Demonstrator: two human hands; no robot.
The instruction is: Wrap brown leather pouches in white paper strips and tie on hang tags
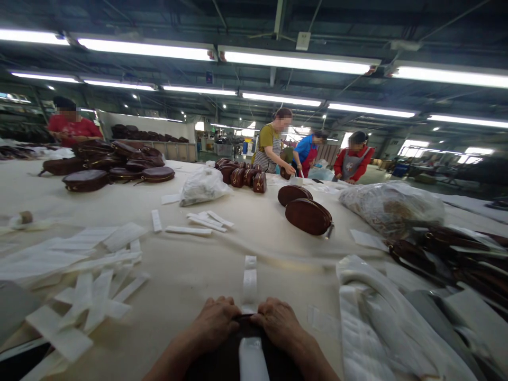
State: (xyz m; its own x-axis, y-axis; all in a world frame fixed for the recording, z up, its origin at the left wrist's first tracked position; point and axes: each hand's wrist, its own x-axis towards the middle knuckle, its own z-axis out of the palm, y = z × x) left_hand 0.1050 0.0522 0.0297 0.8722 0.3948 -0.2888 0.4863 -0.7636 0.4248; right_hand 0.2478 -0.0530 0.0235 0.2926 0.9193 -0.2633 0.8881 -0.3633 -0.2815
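Dark brown seen on the piece point(220, 355) between the hands point(217, 320); white on the strip point(253, 361) across it. Reddish brown noted on two bags point(307, 216) beyond the hands. Surface point(190, 264) recorded cream; black-and-white check seen on apron point(263, 161) farther ahead.

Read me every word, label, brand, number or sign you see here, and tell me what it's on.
No text is readable.
Far-left person's red shirt: print too blurred to read.
Gray apron at right: mark too small to read.
Dark brown bag at bottom: no readable text.
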